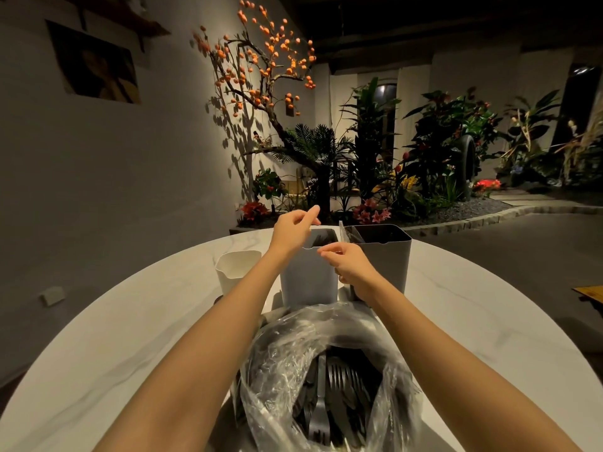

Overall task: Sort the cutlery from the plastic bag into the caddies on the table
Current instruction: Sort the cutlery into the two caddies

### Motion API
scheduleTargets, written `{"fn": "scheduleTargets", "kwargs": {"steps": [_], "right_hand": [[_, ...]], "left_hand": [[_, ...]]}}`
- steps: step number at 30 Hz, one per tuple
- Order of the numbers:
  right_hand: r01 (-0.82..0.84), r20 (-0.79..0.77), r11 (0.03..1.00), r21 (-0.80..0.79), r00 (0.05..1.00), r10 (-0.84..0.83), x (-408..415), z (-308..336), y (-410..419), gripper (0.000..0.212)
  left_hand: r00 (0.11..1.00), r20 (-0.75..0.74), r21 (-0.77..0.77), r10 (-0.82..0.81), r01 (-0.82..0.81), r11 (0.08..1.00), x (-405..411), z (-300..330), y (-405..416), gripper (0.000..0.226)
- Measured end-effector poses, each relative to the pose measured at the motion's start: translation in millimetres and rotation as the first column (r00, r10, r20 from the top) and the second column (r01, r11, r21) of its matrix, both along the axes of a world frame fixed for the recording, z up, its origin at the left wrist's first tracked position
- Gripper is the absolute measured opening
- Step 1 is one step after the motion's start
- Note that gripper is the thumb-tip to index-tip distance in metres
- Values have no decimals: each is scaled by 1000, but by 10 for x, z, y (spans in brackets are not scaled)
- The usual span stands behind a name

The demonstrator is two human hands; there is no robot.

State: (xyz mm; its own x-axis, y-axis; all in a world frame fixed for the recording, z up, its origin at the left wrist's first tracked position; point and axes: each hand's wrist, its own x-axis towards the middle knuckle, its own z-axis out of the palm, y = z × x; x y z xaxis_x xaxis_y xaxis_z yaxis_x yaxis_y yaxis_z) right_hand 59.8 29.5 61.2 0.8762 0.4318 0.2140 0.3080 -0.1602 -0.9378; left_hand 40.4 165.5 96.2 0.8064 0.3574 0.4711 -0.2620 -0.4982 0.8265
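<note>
A clear plastic bag (287, 350) lies open at the table's near edge, holding black and grey forks and other cutlery (329, 386). Behind it stand three caddies: a small white caddy (238, 269) on the left, a light grey caddy (308, 278) in the middle with dark cutlery inside, and a dark grey caddy (390, 256) on the right. My left hand (293, 228) hovers over the middle caddy's far left rim, fingers relaxed and holding nothing. My right hand (347, 267) is curled round a thin pale cutlery piece (341, 231) that stands upright between the middle and right caddies.
The round white marble table (130, 337) curves away on both sides. A bed of plants and an orange-fruited tree (261, 60) lie beyond the far edge. A wooden item (590, 293) pokes in at the right.
</note>
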Motion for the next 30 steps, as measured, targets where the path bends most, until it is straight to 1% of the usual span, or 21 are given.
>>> {"fn": "scheduleTargets", "kwargs": {"steps": [2, 3, 5, 6, 8, 9, 11, 13, 15, 18, 19, 21, 22, 24, 25, 26, 28, 30], "right_hand": [[-44, 12, 996, -74, 999, 45, -36, 26, 44, 21], [-63, 18, 991, -117, 998, 65, -51, 35, 71, 21], [-87, 16, 984, -158, 996, 91, -89, 61, 126, 19], [-93, 13, 983, -155, 995, 96, -112, 77, 145, 19], [-106, 29, 985, -134, 993, 111, -130, 84, 186, 19], [-110, 43, 987, -115, 992, 115, -130, 80, 215, 17], [-74, 68, 996, -58, 995, 78, -141, 59, 276, 9], [-21, 79, 999, 43, 997, 17, -153, 39, 353, 16], [-24, 111, 991, 134, 994, 9, -207, 55, 444, 16], [-4, 189, 988, 154, 982, -25, -296, 93, 582, 16], [10, 213, 987, 159, 976, -44, -316, 104, 622, 17], [18, 238, 984, 174, 969, -60, -329, 124, 700, 19], [16, 235, 983, 182, 970, -59, -326, 131, 734, 20], [14, 206, 977, 213, 977, -59, -309, 145, 801, 20], [26, 198, 975, 219, 978, -71, -289, 152, 837, 18], [43, 204, 977, 210, 975, -87, -276, 159, 873, 16], [40, 208, 982, 184, 975, -78, -272, 164, 942, 15], [-3, 197, 984, 179, 980, -33, -310, 155, 1007, 17]], "left_hand": [[992, -66, 50, -112, 115, 992, -81, 43, -57, 47], [987, -91, 102, -132, 141, 985, -109, 49, -76, 47], [988, -105, 214, -109, 130, 968, -152, 39, -79, 39], [990, -99, 234, -99, 120, 965, -168, 29, -54, 33], [991, -92, 215, -93, 111, 970, -215, -4, 26, 21], [993, -85, 201, -77, 93, 975, -245, -22, 79, 17], [998, -60, 184, 13, -2, 983, -308, -55, 179, 13], [993, -34, 157, 115, -108, 982, -367, -90, 281, 11], [981, -19, 117, 194, -190, 975, -410, -117, 370, 9], [960, 2, 59, 279, -279, 959, -457, -126, 472, 12], [952, 5, 86, 305, -305, 949, -481, -129, 498, 14], [931, 9, 234, 364, -356, 905, -534, -154, 560, 16], [920, 26, 347, 391, -375, 860, -563, -177, 599, 16], [909, 97, 571, 406, -385, 725, -638, -224, 667, 21], [912, 125, 638, 390, -375, 672, -663, -244, 703, 22], [919, 137, 674, 370, -360, 646, -693, -256, 730, 24], [929, 129, 688, 348, -336, 643, -730, -280, 773, 20], [923, 127, 669, 363, -350, 655, -736, -322, 811, 16]]}}
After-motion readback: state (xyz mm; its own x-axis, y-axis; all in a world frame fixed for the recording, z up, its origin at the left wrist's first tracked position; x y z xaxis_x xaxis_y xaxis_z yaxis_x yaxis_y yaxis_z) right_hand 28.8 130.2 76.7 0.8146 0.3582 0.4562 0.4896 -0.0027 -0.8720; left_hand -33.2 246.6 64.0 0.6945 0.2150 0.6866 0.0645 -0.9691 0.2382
